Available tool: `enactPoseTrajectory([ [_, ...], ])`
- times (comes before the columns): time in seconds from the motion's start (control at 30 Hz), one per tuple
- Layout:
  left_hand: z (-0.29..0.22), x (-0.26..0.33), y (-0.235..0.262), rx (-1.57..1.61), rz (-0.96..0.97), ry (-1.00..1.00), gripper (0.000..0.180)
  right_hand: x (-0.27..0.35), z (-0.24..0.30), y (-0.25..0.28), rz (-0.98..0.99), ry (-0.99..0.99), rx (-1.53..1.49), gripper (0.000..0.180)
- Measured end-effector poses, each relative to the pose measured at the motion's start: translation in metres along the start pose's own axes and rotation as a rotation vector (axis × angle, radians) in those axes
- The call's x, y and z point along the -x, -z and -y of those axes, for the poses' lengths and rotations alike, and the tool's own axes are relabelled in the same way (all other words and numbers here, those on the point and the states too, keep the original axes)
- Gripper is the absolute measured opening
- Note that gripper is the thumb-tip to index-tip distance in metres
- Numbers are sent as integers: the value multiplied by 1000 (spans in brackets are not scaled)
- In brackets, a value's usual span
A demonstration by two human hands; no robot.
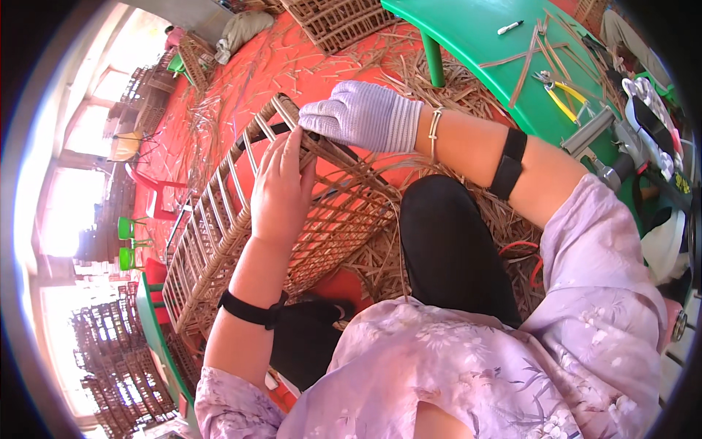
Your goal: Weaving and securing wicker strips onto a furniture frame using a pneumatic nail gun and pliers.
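2 hands grasp the wicker frame (pixel 241 219): bare left hand (pixel 281 186) and gloved right hand (pixel 362 115) clenched on its rim.

Half-woven brown wicker frame (pixel 219 241), metal bars exposed, tilted across the lap, its upper rim under the fingers (pixel 289 146).

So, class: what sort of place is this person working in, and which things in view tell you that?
Probably a wicker or rattan weaving workshop. A half-woven cane frame sits under both hands, cut strips litter the red floor, and pliers lie on a green table.
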State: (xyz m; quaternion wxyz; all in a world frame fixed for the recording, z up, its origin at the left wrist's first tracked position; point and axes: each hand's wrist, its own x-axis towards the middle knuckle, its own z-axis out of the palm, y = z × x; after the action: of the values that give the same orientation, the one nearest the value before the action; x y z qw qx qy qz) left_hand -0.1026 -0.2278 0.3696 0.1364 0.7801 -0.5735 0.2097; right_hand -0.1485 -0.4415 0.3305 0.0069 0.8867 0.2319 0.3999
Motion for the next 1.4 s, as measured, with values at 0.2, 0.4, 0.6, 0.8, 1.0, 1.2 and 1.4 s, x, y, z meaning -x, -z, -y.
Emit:
enactPoseTrajectory([
  [0.2,2,0,2,16,17,-2,49,-5,-1,12,196,41,140,38],
  [0.4,4,-2,0,-2,-6,-26,45,-13,-8,16,90,136,68,35],
  [0.6,0,-3,1,21,3,16,47,-5,-5,6,129,51,117,38],
  [0.8,-18,-13,14,21,42,129,54,17,18,5,-278,-460,-267,39],
  [1.0,-19,-34,7,-99,56,258,57,28,76,25,297,-851,-577,41],
  [1.2,-12,-46,-5,-70,205,406,55,52,74,22,105,-848,-566,42],
  [1.4,-4,-38,17,75,195,496,53,77,73,35,54,-891,-580,41],
])
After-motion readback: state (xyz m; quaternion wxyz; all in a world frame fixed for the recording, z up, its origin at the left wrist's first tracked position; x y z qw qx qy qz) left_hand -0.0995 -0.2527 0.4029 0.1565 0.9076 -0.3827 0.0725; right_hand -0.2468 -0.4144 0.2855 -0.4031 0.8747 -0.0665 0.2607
